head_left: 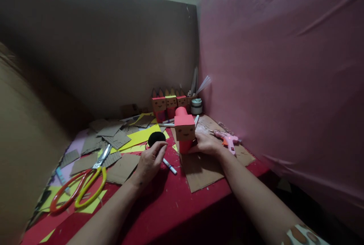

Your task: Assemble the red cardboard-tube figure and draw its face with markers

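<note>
Steadily is how I'd handle it: the right hand has its fingers curled about the side of the red figure, and a low, light grip like that should spare the drawn face. Best, I'd judge, to keep the boxy head level and not squeeze the tube. On the left hand, thumb and fingers draw together beside the black disc; whether they pinch anything, I can't tell from here.

The figure stands upright over the left edge of the cardboard sheet, back from the near edge of the red-covered table; whether its base touches down isn't clear. Its head has a red top and a brown front with dark eyes and a small mouth.
</note>
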Available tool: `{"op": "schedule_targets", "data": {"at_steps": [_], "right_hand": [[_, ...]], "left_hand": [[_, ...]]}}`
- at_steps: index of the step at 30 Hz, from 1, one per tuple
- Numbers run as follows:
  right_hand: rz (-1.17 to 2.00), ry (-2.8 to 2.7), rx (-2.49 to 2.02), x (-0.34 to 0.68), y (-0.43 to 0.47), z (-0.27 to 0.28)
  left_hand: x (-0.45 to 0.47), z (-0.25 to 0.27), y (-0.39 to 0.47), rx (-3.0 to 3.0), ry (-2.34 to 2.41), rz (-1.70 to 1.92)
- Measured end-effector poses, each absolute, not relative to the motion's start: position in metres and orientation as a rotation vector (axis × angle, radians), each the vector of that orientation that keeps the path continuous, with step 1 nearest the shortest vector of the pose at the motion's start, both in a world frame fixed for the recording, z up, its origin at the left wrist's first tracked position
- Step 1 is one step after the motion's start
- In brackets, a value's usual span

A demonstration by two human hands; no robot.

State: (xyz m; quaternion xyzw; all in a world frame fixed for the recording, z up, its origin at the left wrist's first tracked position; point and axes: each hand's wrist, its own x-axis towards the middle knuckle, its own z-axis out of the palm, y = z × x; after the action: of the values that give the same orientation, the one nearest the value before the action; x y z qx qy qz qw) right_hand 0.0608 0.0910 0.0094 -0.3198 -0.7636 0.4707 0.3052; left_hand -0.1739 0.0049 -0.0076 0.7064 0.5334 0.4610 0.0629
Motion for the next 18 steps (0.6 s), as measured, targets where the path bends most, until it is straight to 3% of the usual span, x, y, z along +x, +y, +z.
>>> {"op": "schedule_targets", "data": {"at_steps": [7, 18], "right_hand": [[1.205, -1.81, -0.9, 0.055, 0.101, -0.004], [0.885, -1.3, -1.046, 0.052, 0.115, -0.009]], "left_hand": [[-0.168, -0.008, 0.003, 2.088, 1.623, 1.416], [-0.132, -0.001, 0.008, 1.933, 1.6, 1.562]]}}
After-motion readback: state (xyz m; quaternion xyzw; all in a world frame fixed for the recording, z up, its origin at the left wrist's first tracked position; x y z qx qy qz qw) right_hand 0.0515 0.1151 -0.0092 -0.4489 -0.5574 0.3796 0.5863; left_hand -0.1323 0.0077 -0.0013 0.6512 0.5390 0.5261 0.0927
